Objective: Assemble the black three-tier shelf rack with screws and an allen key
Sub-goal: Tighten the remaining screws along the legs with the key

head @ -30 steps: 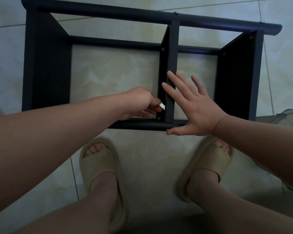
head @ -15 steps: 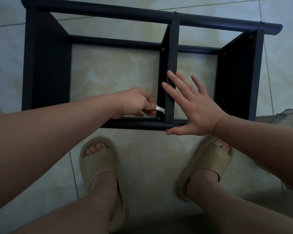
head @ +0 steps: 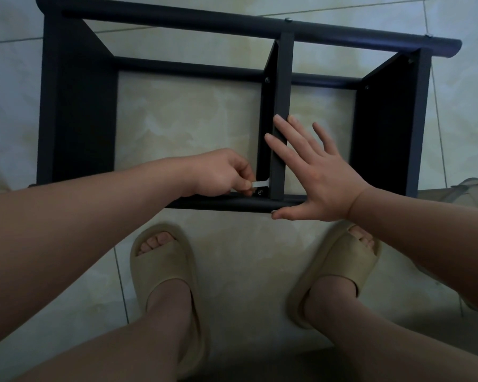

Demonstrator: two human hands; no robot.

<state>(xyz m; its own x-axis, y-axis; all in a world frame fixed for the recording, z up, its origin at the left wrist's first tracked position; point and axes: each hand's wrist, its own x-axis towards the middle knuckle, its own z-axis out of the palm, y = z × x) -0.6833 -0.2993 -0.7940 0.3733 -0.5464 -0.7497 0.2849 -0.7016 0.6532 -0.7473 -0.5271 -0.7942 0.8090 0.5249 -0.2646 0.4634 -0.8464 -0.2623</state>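
Pinches the allen key (head: 260, 184) in the left hand (head: 221, 172), tip at a screw (head: 260, 192) beside the middle panel (head: 281, 100) of the black rack (head: 78, 106). Presses the right hand (head: 320, 177), fingers straight and spread, on that panel. Stands over the rack on the tiled floor (head: 191, 128).

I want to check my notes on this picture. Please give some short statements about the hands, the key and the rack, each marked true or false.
1. The left hand pinches the allen key. True.
2. The right hand grips the middle panel with curled fingers. False: it rests flat on the panel, fingers straight.
3. A screw sits just below the key, near the front bar. True.
4. The person is barefoot. False: both feet wear beige slippers.
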